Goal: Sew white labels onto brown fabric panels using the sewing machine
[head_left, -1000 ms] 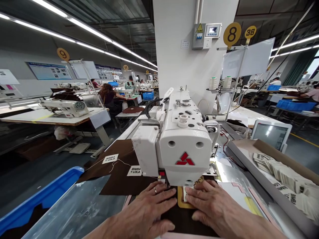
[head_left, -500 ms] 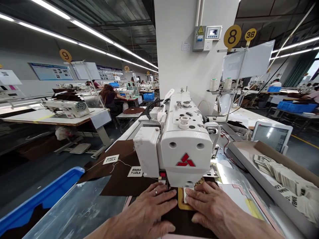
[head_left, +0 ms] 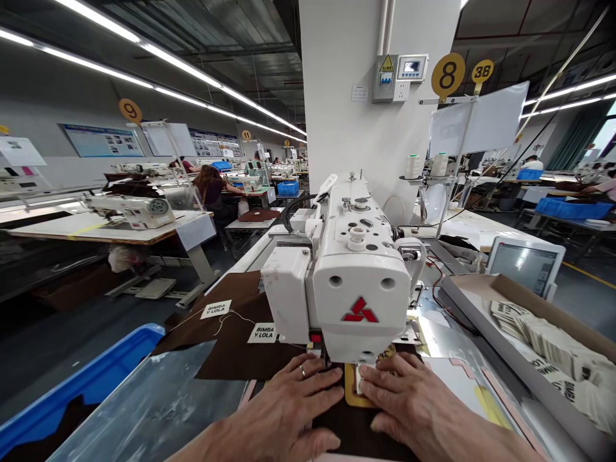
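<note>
Under the head of a white sewing machine (head_left: 360, 289) lies a piece of dark brown fabric (head_left: 356, 427). My left hand (head_left: 301, 401) rests flat on it, fingers spread, just left of a yellow frame (head_left: 355, 399). My right hand (head_left: 407, 394) lies with fingers stretched out, its fingertips on a white label (head_left: 359, 378) inside that frame. The machine head hides the needle and part of the frame. Behind my left hand, more brown fabric (head_left: 231, 353) carries two white labels (head_left: 262, 332) printed BIMBA Y LOLA, with loose thread between them.
A cardboard box (head_left: 520, 359) on the right holds stacks of printed labels (head_left: 553, 340). Behind it stands a tablet-like screen (head_left: 522, 264). A blue bin (head_left: 96, 378) with dark fabric is at lower left. Farther back, a person (head_left: 214, 192) sits among other sewing tables.
Both hands keep their places on the fabric, and the label and frame show no clear movement. Only the camera view has shifted very slightly.
</note>
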`<state>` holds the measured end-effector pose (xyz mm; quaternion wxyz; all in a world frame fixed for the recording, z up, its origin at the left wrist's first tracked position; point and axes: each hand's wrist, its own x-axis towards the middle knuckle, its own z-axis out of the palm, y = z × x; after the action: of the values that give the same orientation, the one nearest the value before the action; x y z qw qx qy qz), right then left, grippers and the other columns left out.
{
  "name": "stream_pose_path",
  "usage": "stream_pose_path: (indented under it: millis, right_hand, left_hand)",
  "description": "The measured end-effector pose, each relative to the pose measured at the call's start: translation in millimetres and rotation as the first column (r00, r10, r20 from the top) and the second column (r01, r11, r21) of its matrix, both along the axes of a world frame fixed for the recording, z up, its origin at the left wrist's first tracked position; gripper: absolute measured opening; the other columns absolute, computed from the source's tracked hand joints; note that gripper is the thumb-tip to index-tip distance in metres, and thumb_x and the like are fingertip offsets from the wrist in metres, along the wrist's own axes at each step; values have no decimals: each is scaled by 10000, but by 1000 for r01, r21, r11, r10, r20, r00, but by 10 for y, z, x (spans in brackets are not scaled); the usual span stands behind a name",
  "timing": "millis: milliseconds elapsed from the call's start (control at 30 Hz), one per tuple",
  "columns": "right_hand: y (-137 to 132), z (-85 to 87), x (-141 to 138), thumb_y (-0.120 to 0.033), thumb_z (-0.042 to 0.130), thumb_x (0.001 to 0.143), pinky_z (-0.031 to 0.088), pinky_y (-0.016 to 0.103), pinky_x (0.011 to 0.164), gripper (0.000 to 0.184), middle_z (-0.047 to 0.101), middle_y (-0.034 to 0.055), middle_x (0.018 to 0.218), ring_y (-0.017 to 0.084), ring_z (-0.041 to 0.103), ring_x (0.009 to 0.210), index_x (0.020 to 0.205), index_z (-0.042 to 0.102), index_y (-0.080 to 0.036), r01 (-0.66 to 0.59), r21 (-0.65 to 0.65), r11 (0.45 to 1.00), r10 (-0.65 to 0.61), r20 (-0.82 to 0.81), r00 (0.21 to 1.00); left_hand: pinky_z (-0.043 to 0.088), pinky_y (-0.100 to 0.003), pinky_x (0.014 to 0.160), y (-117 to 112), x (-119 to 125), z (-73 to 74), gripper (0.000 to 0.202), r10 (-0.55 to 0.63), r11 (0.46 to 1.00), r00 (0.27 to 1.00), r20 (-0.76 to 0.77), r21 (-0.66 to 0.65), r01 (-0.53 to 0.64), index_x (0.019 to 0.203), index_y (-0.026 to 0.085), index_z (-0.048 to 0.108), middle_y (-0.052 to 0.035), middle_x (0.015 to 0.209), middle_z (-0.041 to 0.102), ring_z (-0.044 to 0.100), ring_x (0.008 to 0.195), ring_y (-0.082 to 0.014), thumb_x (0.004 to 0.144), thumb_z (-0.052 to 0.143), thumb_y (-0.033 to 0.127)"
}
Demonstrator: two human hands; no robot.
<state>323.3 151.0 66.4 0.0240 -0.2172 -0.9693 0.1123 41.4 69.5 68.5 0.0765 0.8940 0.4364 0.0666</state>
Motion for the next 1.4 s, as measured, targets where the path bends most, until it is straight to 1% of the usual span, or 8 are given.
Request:
stream_pose_path:
  millis: [200, 367, 600, 733, 933, 1100, 1267, 1400]
  right_hand:
    - [-12, -69, 42, -443, 648, 1040, 515, 479, 1055, 432, 681, 4, 1439, 295, 668, 1186, 1442, 641, -286, -12, 66, 998, 19, -105, 994]
    - [-18, -60, 51, -423, 649, 1039, 479, 473, 1087, 426, 682, -26, 1436, 281, 658, 1205, 1453, 628, -322, -5, 34, 999, 9, -106, 994]
    - [94, -115, 28, -397, 583, 1074, 438, 487, 1091, 381, 702, -13, 1383, 277, 604, 1223, 1448, 615, -331, 24, -9, 1000, -25, -120, 993]
    - [155, -61, 4, -364, 550, 1087, 418, 484, 1084, 347, 716, 16, 1325, 281, 593, 1209, 1418, 633, -304, 27, -19, 999, -29, -118, 993]
    - [213, -14, -12, -341, 519, 1096, 411, 472, 1066, 252, 735, 35, 1239, 275, 595, 1165, 1262, 696, -276, 32, -16, 999, -33, -118, 992]
    - [204, -36, -3, -332, 527, 1091, 395, 469, 1104, 264, 723, 31, 1296, 268, 582, 1222, 1292, 689, -277, 24, -2, 1000, -24, -137, 990]
    - [175, -45, -3, -337, 536, 1087, 434, 454, 1084, 296, 724, 32, 1298, 261, 590, 1216, 1344, 673, -281, 20, 33, 999, -15, -146, 989]
    - [177, -54, 0, -324, 531, 1086, 457, 456, 1060, 302, 728, 44, 1288, 267, 596, 1191, 1349, 670, -273, 17, 50, 999, -9, -154, 988]
  left_hand:
    - [367, -500, 1266, -13, -6, -10, 641, -25, 999, 1000, 5, 21, 25, 1510, 297, 561, -10, 1599, 502, 525, 1446, -323, 923, 813, 343]
    - [340, -461, 1283, -21, 27, 32, 604, -39, 999, 999, -8, 21, 40, 1500, 278, 561, -4, 1604, 501, 526, 1447, -291, 941, 789, 312]
    - [422, -535, 1221, 78, 52, 39, 564, 20, 999, 1000, 9, 24, -21, 1472, 264, 601, -36, 1538, 583, 586, 1377, -357, 941, 785, 307]
    - [393, -520, 1234, 160, 67, 53, 462, 39, 999, 998, 43, -33, -38, 1437, 283, 612, -25, 1483, 633, 561, 1395, -326, 990, 726, 290]
    - [493, -507, 1121, 247, 47, 10, 444, 78, 996, 996, 51, -51, -75, 1439, 295, 601, -62, 1347, 701, 623, 1299, -333, 1007, 706, 307]
    - [480, -484, 1132, 224, 42, 8, 415, 75, 997, 995, 61, -36, -72, 1410, 289, 620, -60, 1353, 698, 617, 1305, -326, 1004, 706, 310]
    - [471, -463, 1147, 200, 36, 30, 462, 49, 999, 997, 66, 9, -49, 1429, 273, 617, -60, 1307, 720, 617, 1306, -322, 980, 726, 282]
    - [468, -472, 1150, 194, 21, 29, 451, 43, 999, 997, 71, 16, -44, 1411, 266, 629, -63, 1345, 706, 615, 1310, -326, 973, 733, 277]
